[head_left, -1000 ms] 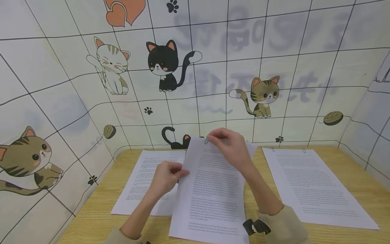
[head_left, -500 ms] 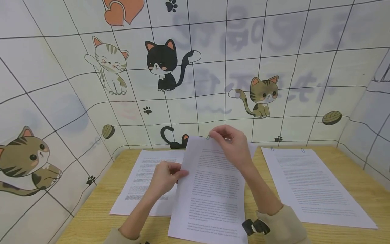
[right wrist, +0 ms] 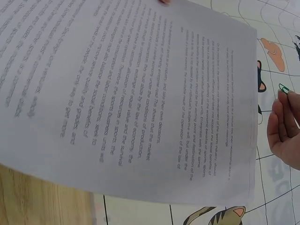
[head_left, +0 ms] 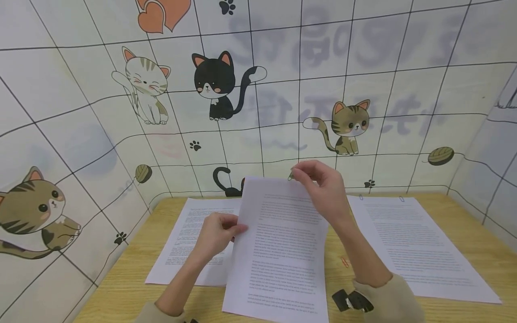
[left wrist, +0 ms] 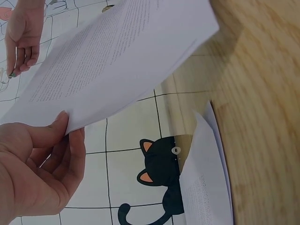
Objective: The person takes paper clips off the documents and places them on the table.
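Note:
My left hand (head_left: 218,233) pinches the left edge of a printed paper stack (head_left: 282,251), held up tilted above the table. In the left wrist view the thumb lies on top of the paper (left wrist: 93,70) and the fingers bend beneath it. Between thumb and forefinger, my right hand (head_left: 323,190) holds a small green paper clip (head_left: 291,175) at the stack's top edge. The right wrist view shows that clip (right wrist: 284,88) apart from the paper (right wrist: 140,103). How many sheets the stack has, I cannot tell.
Another printed paper (head_left: 181,242) lies at the left of the wooden table (head_left: 121,291). A third paper (head_left: 420,251), with two clips on its top edge, lies at the right. A red paper clip (head_left: 344,261) lies between. Behind rises a cat-patterned wall covering (head_left: 278,112).
My right hand has moved up and right with the green clip, off the stack's top edge. The red clip on the table has come into view. My left hand stays nearly still.

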Demonstrator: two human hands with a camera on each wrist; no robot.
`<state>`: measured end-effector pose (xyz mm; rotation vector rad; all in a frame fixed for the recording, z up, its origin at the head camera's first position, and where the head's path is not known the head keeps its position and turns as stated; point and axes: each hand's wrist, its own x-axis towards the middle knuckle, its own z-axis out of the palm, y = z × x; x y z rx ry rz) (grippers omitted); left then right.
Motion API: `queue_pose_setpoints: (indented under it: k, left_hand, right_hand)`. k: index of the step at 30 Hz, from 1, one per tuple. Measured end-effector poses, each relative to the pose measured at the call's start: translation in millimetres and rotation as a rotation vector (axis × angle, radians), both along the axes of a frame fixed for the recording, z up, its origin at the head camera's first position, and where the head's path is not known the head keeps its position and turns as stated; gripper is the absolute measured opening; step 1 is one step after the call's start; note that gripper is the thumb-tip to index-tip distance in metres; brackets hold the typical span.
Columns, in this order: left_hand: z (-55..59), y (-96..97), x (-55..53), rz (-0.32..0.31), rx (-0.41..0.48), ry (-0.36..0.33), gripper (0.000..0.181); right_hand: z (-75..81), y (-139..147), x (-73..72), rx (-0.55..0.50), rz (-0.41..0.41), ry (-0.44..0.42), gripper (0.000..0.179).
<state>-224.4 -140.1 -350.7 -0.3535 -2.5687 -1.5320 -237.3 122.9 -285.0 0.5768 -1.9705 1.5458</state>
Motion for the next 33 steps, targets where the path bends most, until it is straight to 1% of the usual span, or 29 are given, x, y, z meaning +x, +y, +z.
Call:
queue_pose_setpoints:
  k: [4,8,12,17,20,25,30,33]
  left_hand:
    - [-1.6,-1.8,-0.8,-0.004,0.012,-0.001,0.004]
    - [-1.6,-2.9,-0.6,-0.003,0.027,-0.013,0.005]
    - [0.0,-3.7,-0.5,0.007,0.036,-0.020,0.005]
    - [1.3,-4.4,-1.2,0.018,0.036,-0.032,0.006]
    - [1.6,-4.7,-1.9,0.021,0.041,-0.044,0.007]
    - [2.3,-5.0,-2.0,0.014,0.049,-0.043,0.007]
    - [3.9,-4.9,-1.3,-0.003,0.059,-0.030,0.005]
    - [4.6,-4.7,-1.1,-0.001,0.064,-0.037,0.005]
  right_hand:
    - [-4.3,6.3,2.2,0.063,0.014,-0.031,0.015]
    - [-7.7,12.9,6.3,0.118,0.014,-0.032,0.011]
    - [-11.1,22.5,10.0,0.145,0.026,-0.026,0.009]
    - [-15.9,35.5,15.0,0.218,0.005,-0.052,0.008]
    - [-19.5,43.1,18.1,0.272,-0.010,-0.085,0.009]
    - [-24.5,54.8,23.6,0.340,-0.030,-0.130,0.010]
    - [-28.6,66.1,26.8,0.383,-0.033,-0.123,0.008]
    - [-32.2,72.8,27.3,0.402,-0.021,-0.120,0.008]
